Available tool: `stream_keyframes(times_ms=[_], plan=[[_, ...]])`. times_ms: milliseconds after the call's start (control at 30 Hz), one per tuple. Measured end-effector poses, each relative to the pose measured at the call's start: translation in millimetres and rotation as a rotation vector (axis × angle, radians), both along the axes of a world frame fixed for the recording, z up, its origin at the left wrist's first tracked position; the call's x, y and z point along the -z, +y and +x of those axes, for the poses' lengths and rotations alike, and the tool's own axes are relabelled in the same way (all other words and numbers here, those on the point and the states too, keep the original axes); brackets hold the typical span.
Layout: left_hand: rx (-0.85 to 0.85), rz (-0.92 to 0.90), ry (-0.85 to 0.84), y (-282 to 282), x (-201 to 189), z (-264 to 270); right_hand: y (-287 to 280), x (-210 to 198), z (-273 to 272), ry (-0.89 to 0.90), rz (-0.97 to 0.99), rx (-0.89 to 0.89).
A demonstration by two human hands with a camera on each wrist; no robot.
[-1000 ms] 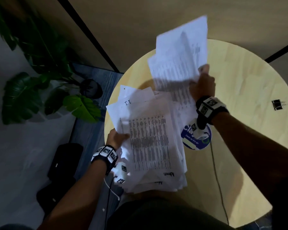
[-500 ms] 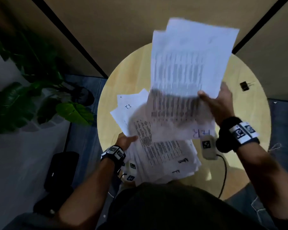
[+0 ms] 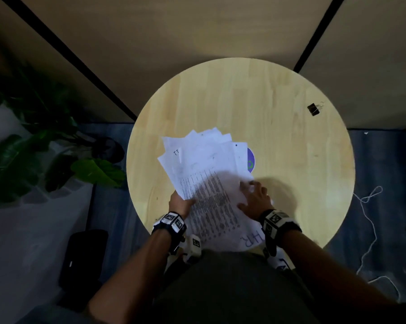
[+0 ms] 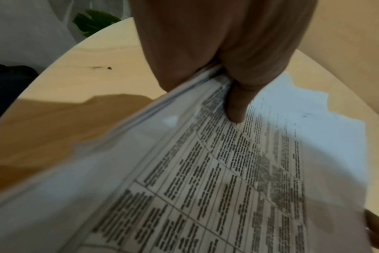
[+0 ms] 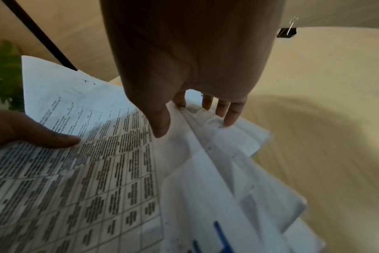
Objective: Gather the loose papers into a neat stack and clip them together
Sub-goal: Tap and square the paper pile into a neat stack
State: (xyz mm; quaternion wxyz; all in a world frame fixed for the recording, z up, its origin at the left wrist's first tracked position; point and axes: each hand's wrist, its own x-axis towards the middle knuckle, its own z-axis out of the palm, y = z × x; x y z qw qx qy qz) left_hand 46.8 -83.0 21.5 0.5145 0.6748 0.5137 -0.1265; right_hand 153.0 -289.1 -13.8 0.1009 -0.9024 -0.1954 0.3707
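A fanned pile of printed papers (image 3: 209, 174) lies on the near half of the round wooden table (image 3: 279, 141) and overhangs its front edge. My left hand (image 3: 182, 202) grips the pile's left edge, with the thumb on top (image 4: 236, 106) and the fingers hidden underneath. At the right edge, my right hand (image 3: 253, 195) pinches the upper sheets (image 5: 97, 171), thumb on top and fingertips (image 5: 227, 116) against the splayed lower edges. A black binder clip (image 3: 313, 109) lies alone at the table's far right, well away from both hands.
A round blue sticker (image 3: 251, 160) shows on the table beside the pile's right side. A leafy plant (image 3: 57, 160) stands left of the table. A white cord (image 3: 370, 218) trails on the floor at right, and a black bag (image 3: 83, 260) sits at lower left.
My right hand has brought its raised sheets down onto the pile that the left hand holds. The whole pile now lies lower on the table and closer to me.
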Motion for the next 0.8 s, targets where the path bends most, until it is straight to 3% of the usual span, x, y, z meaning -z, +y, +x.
stream_keyframes(times_ms=[167, 333, 400, 500, 600, 700, 800], plan=[[-0.048, 0.003, -0.027, -1, -23, 7, -34, -5, 35, 0.092, 0.127, 0.279], [0.087, -0.092, -0.298, 3, -70, 13, -46, -82, 67, 0.379, 0.472, 0.499], [0.141, -0.099, -0.410, 0, -91, 22, -48, -110, 70, 0.358, 0.645, 0.528], [0.096, -0.141, -0.604, -8, -120, 38, -42, -152, 70, 0.379, 0.964, 0.731], [0.049, -0.165, -0.751, -12, -137, 50, -39, -181, 72, 0.214, 1.209, 0.823], [0.090, -0.151, -0.808, -20, -146, 56, -39, -195, 68, 0.120, 1.294, 0.892], [0.088, -0.094, -0.712, -32, -136, 57, -39, -184, 59, 0.019, 1.231, 0.803]])
